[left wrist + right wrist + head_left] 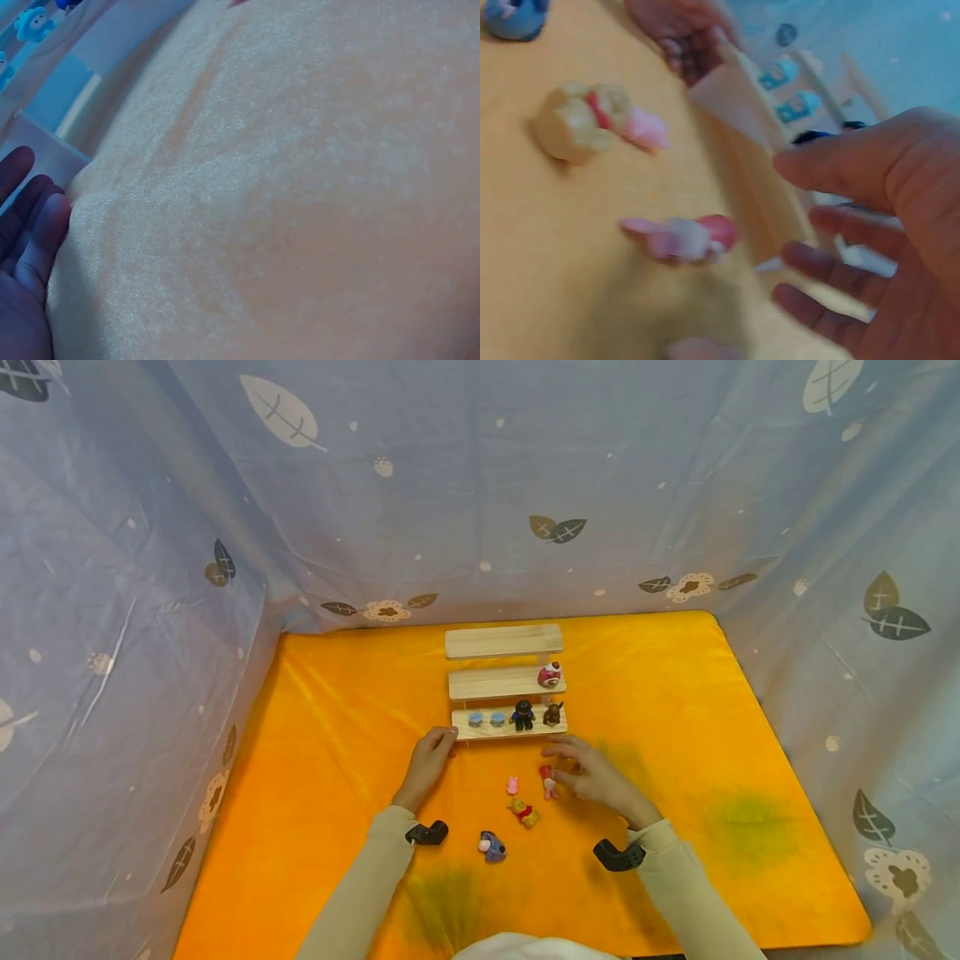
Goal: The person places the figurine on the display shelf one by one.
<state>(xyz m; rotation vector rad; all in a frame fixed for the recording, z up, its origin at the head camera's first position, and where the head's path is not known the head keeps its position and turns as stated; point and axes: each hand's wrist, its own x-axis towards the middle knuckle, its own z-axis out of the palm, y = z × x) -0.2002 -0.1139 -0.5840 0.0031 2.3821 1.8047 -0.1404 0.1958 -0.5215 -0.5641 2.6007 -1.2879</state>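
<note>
Left hand [429,762] flat-fingered against wooden shelf [507,733] corner, right hand [596,777] relaxed, empty, beside pink-red figure [548,781]

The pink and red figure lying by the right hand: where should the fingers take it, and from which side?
The pink and red figure lies flat on the orange cloth, apart from the small pink figure. Probably pinch across its narrow middle from above, coming in from the right hand, whose side is free.
</note>
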